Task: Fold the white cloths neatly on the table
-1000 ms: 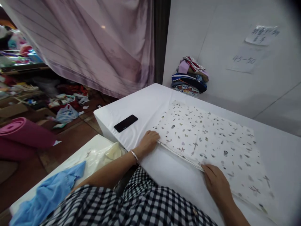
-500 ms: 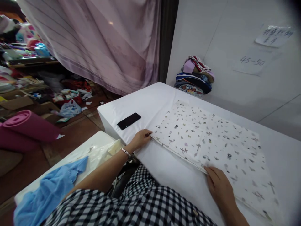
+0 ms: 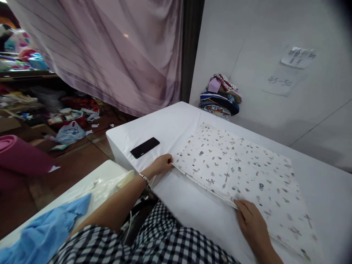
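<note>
A white cloth (image 3: 217, 161) printed with small plants and animals lies folded in layers on a white-covered table (image 3: 167, 121). My left hand (image 3: 162, 164) pinches its near left corner, fingers closed over the edge. Farther right, my right hand (image 3: 251, 222) grips the same near edge between thumb and fingers, around its middle. Between the hands the edge runs nearly straight, slightly raised, with the layers showing. A black phone (image 3: 145, 147) rests on the table just beyond my left hand.
Folded clothes (image 3: 220, 96) are stacked against the wall at the table's far side. Left of me, a lower white surface (image 3: 106, 168) bears a blue cloth (image 3: 52, 227) and clear plastic. A pink roll (image 3: 24, 156) and cluttered boxes stand on the floor beyond. A mauve curtain (image 3: 132, 55) hangs behind.
The whole view has shifted slightly, so things sit a little farther left and lower. Both hands keep their hold on the cloth's near edge, and the cloth looks the same.
</note>
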The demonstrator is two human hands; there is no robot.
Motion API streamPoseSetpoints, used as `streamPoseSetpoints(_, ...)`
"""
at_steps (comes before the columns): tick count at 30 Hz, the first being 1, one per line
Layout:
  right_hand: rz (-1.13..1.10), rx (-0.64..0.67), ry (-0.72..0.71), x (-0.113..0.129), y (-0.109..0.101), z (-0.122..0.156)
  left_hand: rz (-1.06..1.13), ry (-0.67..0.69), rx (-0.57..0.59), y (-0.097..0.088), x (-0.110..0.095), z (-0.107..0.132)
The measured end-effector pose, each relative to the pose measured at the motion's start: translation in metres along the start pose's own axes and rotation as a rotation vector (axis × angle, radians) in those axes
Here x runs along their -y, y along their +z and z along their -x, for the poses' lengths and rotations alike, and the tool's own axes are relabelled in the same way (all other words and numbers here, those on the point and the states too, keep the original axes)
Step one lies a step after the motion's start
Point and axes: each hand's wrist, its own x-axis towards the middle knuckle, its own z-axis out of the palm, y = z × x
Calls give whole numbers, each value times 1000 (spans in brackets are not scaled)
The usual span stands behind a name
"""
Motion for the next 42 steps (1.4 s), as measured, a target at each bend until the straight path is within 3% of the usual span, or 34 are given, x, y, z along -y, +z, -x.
streamPoseSetpoints(8,23,-77,-31,4,2,0,-84,-33,-96,-2,-13,-8)
streamPoseSetpoints(15,36,-88,-48,8,-9,-13,-185,9,-230,-11,-21,-16)
streamPoseSetpoints(20,9,-28,-95,12,-12,-16,-338,-78,-85,-15,-21,-12)
streamPoseSetpoints(27,-27,64,-81,15,-9,-14,-385,-123,-19,-11,-17,-3)
streamPoseSetpoints(31,-37,94,-61,15,-7,-13,-428,-53,8,-12,-13,-1)
streamPoseSetpoints(35,-35,109,-23,19,-6,-13,-438,-5,111,-28,-8,0)
streamPoseSetpoints(39,-27,122,3,22,-6,-14,-392,40,166,-45,-29,0)
streamPoseSetpoints(42,-21,168,37,24,-6,-15,-262,202,146,-27,-65,-1)
